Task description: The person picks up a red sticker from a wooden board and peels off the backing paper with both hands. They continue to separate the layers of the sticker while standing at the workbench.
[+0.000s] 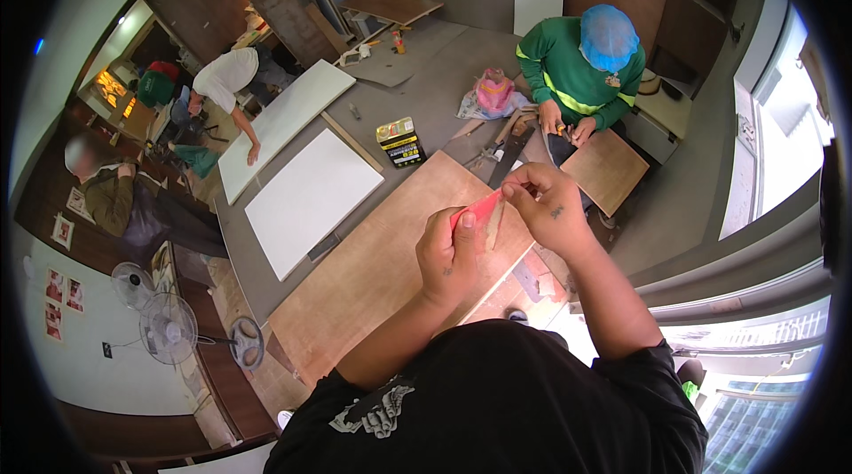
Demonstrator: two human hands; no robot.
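My left hand (452, 254) grips the left end of a flat red piece (478, 209), its thumb lying on the near face. At the piece's upper right end, my right hand (546, 208) pinches it between thumb and fingers. A pale, rough strip hangs along its right side; whether it is part of the piece I cannot tell. Both hands are above a brown plywood board (373, 261) on the grey table. Beyond the board stands a rectangular can of contact adhesive (402, 144), black and yellow. Left of the can lies a white panel (313, 204).
A co-worker in green (566, 61) holds a tool over a small wooden board (606, 171). Hand tools and offcuts lie near them, beside a pink plastic bag (494, 93). Another person leans on a long white panel (293, 121). Pedestal fans (168, 329) stand at the left.
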